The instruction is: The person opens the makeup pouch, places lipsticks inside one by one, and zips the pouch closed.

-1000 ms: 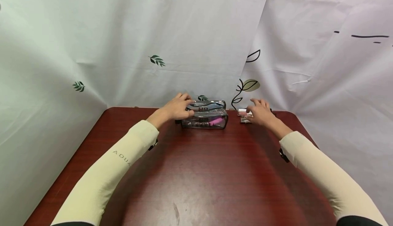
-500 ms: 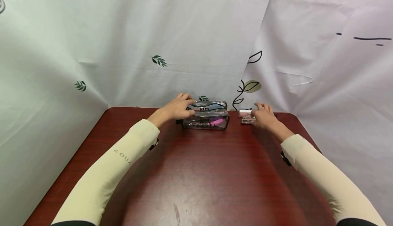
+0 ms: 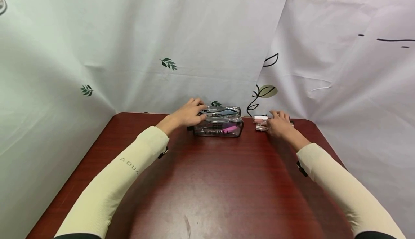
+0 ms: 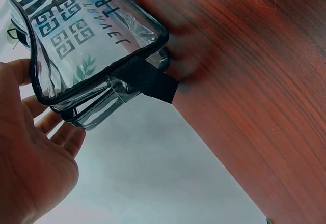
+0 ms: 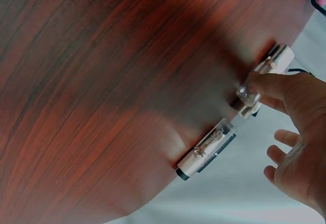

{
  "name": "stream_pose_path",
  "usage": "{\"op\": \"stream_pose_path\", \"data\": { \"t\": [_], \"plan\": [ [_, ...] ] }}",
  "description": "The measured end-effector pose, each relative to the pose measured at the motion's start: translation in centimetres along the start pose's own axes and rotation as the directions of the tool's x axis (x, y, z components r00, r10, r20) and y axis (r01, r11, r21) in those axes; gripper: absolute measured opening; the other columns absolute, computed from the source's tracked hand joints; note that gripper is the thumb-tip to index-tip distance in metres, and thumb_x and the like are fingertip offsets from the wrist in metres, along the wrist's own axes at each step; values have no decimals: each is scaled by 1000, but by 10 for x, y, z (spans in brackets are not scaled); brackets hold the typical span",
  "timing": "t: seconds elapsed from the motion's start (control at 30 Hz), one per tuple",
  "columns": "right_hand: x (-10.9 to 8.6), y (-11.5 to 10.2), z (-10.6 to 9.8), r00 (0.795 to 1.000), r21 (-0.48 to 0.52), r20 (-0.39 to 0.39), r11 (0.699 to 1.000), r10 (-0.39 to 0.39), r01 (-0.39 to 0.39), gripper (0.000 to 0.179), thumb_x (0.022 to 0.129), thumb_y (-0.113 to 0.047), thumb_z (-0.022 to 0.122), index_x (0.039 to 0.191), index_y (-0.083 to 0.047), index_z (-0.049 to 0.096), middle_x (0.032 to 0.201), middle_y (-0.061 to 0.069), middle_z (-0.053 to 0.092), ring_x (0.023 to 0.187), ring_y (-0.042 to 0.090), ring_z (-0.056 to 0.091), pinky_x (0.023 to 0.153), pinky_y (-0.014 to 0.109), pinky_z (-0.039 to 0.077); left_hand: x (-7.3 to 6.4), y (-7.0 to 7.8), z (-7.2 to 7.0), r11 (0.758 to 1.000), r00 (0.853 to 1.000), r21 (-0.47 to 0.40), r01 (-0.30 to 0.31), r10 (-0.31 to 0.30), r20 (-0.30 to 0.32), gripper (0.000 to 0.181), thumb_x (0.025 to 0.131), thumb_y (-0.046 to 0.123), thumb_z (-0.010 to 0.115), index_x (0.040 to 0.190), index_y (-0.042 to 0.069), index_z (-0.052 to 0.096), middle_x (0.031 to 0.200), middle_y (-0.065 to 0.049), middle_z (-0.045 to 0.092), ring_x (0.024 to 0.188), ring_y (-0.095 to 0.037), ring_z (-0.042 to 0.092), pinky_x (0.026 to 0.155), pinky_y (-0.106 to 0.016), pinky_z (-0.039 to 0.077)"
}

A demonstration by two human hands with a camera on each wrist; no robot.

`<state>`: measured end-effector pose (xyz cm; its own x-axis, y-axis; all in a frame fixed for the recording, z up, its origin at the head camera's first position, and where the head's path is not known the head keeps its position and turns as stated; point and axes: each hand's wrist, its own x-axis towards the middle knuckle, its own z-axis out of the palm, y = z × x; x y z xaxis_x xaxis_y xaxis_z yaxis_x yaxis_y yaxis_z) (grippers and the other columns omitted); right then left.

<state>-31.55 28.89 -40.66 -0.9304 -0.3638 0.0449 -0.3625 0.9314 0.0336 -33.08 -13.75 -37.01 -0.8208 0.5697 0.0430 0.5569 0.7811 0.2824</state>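
Note:
A clear zip pouch with black trim and the printed word TRAVEL stands at the far edge of the table. My left hand grips its left end, thumb in front and fingers behind, as the left wrist view also shows on the pouch. A pink item shows through the plastic. Right of the pouch lie small clear lip gloss tubes, one with a white cap. In the right wrist view, my right hand pinches a clear tube between thumb and index finger; the other fingers curl loosely.
Another clear tube with a dark end lies along the table edge beside my right hand. The reddish-brown table stretches toward me. White printed cloth hangs behind and at both sides.
My right hand has moved slightly right and down onto the small tubes, its fingers now lower among them. My left hand stays on the pouch. The head view has shifted slightly.

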Motion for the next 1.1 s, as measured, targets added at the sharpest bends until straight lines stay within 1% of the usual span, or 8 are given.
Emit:
{"op": "stream_pose_path", "data": {
  "t": [0.13,0.2,0.5,0.7,0.83,0.93,1.0,1.1],
  "plan": [
    [-1,0,1,1000,-6,4,1000,-4,4,9,91,-9,80,97,-2,77,164,41,48,150,65,41,122,80,32,5,-4,2,1000,1000,9,1,-1,11,62,115,44,51,168,13,56,162,-15,50,147,-35,44,125,-56,42],
    [-1,0,1,1000,-4,6,1000,-7,7,9,91,-10,81,97,-3,77,163,41,48,149,65,41,122,80,31,2,2,-1,999,1000,42,13,-13,10,60,114,40,54,166,11,58,160,-18,50,145,-39,44,123,-59,43],
    [-3,-2,1,1000,-27,14,1000,-13,13,23,95,-11,83,116,-3,83,164,39,48,149,64,43,120,79,33,-9,19,-10,999,999,40,30,-31,26,61,116,34,51,169,5,52,166,-21,46,151,-41,41,128,-59,39],
    [-5,-2,1,1000,-5,24,1000,-9,9,21,99,-13,78,117,-3,82,166,38,47,150,62,41,119,78,33,22,-26,22,995,1000,99,18,-17,-2,64,113,48,53,169,17,56,164,-11,49,146,-33,44,113,-70,43],
    [-6,-2,-1,999,22,33,1000,-2,1,19,101,-14,76,116,-4,81,167,38,46,151,63,39,119,78,32,39,-53,43,998,1000,66,16,-15,-23,67,111,56,54,170,25,54,167,-4,46,149,-28,41,111,-68,45],
    [-6,-1,-4,999,56,35,998,1,-3,14,100,-13,75,110,-5,81,168,38,44,152,66,38,119,79,32,33,-41,35,998,1000,61,21,-20,-11,65,111,51,55,169,22,55,166,-6,47,148,-30,42,113,-67,44],
    [-5,-1,-6,999,80,34,997,1,-4,12,99,-12,75,107,-7,80,169,39,43,152,67,37,120,80,31,34,-43,37,997,1000,71,8,-6,-19,65,113,54,52,169,20,56,164,-9,47,145,-33,43,112,-67,44],
    [-4,1,-11,1000,108,30,994,-3,0,11,99,-12,74,107,-7,80,171,39,40,152,68,35,119,82,30,13,-12,14,997,1000,72,16,-17,9,63,116,46,49,169,12,55,164,-16,48,146,-38,44,121,-61,43]
  ]
}}
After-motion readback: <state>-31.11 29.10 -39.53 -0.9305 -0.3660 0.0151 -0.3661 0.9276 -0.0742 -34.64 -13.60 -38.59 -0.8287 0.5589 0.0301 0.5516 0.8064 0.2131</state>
